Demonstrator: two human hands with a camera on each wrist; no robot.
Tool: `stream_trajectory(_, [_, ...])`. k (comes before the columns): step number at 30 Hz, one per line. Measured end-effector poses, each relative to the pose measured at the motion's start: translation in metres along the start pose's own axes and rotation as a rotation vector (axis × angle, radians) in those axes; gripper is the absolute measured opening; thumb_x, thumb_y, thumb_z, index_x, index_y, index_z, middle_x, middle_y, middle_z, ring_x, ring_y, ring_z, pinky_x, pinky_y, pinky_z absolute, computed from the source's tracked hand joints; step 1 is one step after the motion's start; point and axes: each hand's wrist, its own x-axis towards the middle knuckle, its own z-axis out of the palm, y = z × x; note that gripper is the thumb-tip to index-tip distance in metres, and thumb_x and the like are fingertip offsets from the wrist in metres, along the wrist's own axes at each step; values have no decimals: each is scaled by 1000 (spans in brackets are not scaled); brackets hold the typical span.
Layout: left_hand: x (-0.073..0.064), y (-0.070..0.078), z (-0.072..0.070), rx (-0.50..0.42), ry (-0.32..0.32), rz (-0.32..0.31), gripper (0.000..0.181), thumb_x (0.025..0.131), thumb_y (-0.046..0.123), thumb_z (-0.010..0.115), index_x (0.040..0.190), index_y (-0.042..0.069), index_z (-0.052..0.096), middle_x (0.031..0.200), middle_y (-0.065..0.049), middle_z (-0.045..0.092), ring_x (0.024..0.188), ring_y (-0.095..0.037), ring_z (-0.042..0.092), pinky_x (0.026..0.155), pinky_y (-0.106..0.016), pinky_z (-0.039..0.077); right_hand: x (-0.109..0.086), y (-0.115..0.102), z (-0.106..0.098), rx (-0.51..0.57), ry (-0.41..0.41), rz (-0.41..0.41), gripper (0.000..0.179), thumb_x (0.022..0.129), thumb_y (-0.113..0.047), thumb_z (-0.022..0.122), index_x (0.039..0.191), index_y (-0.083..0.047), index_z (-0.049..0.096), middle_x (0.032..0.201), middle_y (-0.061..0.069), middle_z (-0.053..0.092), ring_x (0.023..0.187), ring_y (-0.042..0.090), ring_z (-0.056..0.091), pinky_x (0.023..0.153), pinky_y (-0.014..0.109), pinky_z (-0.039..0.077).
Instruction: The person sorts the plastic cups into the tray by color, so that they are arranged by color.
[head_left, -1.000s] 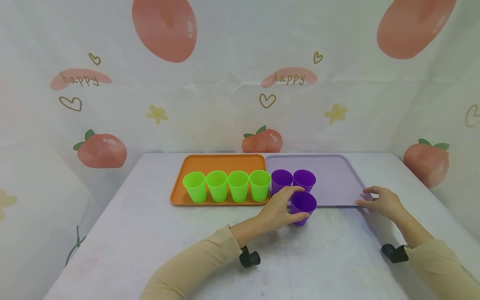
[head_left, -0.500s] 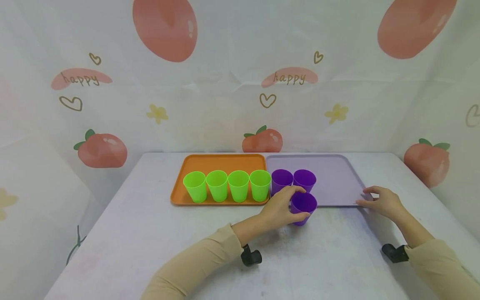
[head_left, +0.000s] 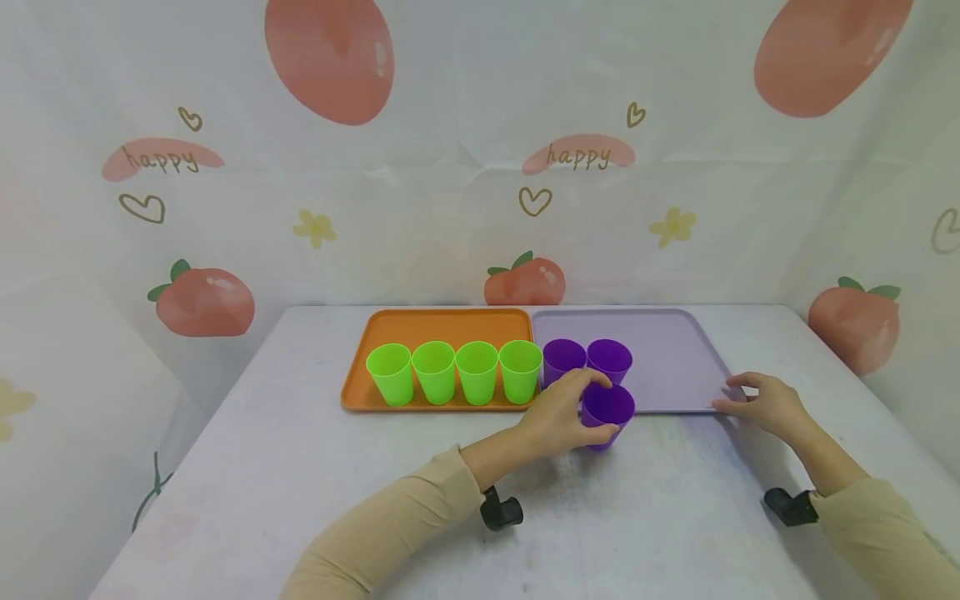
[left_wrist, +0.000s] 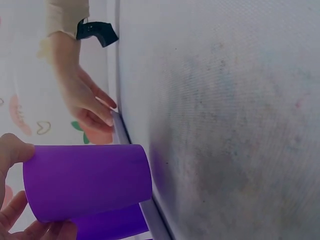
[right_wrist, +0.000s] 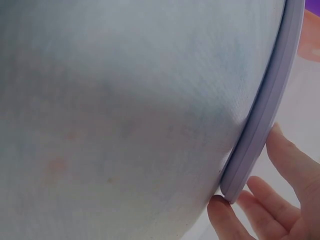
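My left hand [head_left: 562, 417] grips a purple cup [head_left: 607, 410], thumb on its near side and fingers on its far side. The cup is upright, just in front of the lilac tray [head_left: 667, 358]; in the left wrist view this purple cup [left_wrist: 90, 180] hangs a little off the table, a shadow beside its base. Two more purple cups [head_left: 609, 357] stand on the tray's left part, partly hidden by my hand and the held cup. My right hand [head_left: 768, 406] holds the tray's front right corner; in the right wrist view the fingers wrap the tray rim [right_wrist: 265, 110].
An orange tray [head_left: 450, 325] adjoins the lilac one on the left, with a row of several green cups [head_left: 477, 375] along its front. Both trays sit at the back of the white table [head_left: 420, 467], before a printed cloth backdrop [head_left: 420, 192].
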Motion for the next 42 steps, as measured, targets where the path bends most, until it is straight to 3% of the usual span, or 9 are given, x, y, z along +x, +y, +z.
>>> stream_trajectory(14, [2, 6, -7, 21, -14, 27, 51, 79, 30, 73, 121, 12, 50, 119, 0, 61, 111, -11, 57, 96, -14, 46, -2, -1, -1, -5, 10, -17, 66, 80, -35, 70, 118, 14, 48, 125, 45, 39, 106, 56, 48, 78, 53, 51])
stream_trajectory(33, [6, 16, -15, 50, 0, 57, 50, 78, 31, 74, 119, 12, 52, 117, 2, 61, 107, -9, 58, 92, -10, 45, -2, -2, -1, -9, 2, -5, 66, 82, -35, 69, 119, 15, 47, 127, 45, 37, 108, 56, 44, 82, 58, 47])
stream_trajectory(42, [14, 25, -19, 63, -39, 82, 49, 78, 31, 73, 118, 14, 52, 117, 4, 59, 109, -7, 57, 93, -9, 45, -2, -2, -1, -8, 1, 1, 66, 82, -36, 69, 119, 14, 47, 126, 45, 38, 107, 56, 45, 80, 56, 48])
